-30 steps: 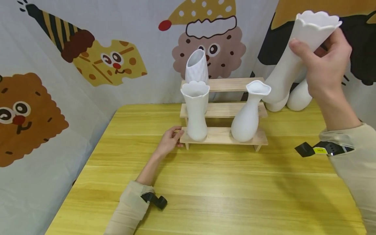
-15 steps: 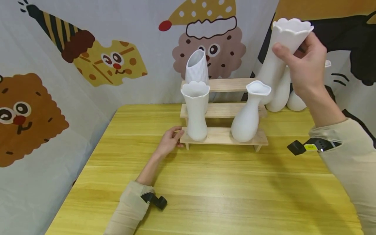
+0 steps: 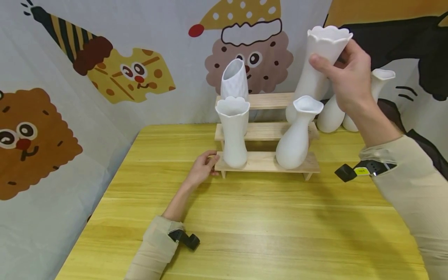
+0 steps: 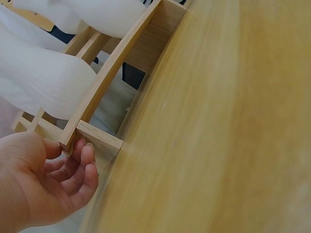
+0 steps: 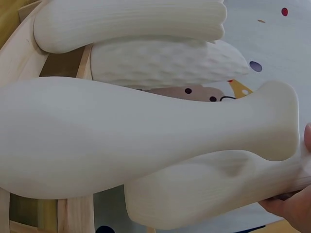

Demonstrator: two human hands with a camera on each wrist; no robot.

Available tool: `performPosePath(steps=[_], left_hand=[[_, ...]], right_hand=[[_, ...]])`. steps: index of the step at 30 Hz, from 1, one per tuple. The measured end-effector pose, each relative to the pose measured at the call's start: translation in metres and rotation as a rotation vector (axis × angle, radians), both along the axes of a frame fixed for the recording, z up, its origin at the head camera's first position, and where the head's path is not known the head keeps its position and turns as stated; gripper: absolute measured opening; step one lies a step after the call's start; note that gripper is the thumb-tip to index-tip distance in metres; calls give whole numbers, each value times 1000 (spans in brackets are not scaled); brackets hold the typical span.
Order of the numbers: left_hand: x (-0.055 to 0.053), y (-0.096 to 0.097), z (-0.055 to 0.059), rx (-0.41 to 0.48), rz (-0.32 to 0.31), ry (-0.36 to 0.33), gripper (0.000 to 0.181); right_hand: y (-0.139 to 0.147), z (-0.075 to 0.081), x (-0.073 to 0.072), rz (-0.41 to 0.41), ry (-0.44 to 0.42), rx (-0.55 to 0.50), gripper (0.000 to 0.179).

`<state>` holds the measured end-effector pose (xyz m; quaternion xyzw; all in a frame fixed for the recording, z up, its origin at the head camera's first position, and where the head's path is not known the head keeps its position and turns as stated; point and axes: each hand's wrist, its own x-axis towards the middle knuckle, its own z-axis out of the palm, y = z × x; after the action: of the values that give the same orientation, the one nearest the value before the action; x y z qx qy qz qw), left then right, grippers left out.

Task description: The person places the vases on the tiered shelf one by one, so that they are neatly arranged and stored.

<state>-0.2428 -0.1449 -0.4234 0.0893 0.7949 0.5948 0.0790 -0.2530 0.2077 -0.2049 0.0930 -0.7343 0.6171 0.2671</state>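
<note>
My right hand (image 3: pixel 353 76) grips a white vase (image 3: pixel 313 76) with a scalloped rim near its top. This vase leans, its base low over the right side of a three-step wooden stand (image 3: pixel 260 161); whether it touches is hidden behind a narrow-necked vase (image 3: pixel 292 146). That vase fills much of the right wrist view. On the bottom step's left stands another scalloped vase (image 3: pixel 234 132), with a slant-cut dimpled vase (image 3: pixel 238 83) behind it. My left hand (image 3: pixel 202 169) pinches the left end of the bottom step, thumb above and fingers below in the left wrist view.
Behind my right forearm, on the yellow wood-grain table (image 3: pixel 245 225), stand more white vases; one rounded vase body (image 3: pixel 329 116) and a flared neck (image 3: pixel 381 79) show. A cartoon-printed cloth (image 3: pixel 168 31) hangs at the back and left.
My right hand has carried the scalloped vase leftward and slightly down, toward the stand, uncovering vases behind. My left hand stays on the bottom step.
</note>
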Motion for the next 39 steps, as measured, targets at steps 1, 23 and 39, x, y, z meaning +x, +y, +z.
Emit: performPosePath(steps=[1,23,39], left_hand=[[0,0,0,-2,-1,0,45],[1,-1,1,-6,-6,-3,46],[-2,-2,-1,10,-9,6,47]], right_hand=[[-1,0,0,-1,-12,9,53],[-8,-3,-14,51,-99,71,58],[-7,-6,-20,21,-199,197,62]])
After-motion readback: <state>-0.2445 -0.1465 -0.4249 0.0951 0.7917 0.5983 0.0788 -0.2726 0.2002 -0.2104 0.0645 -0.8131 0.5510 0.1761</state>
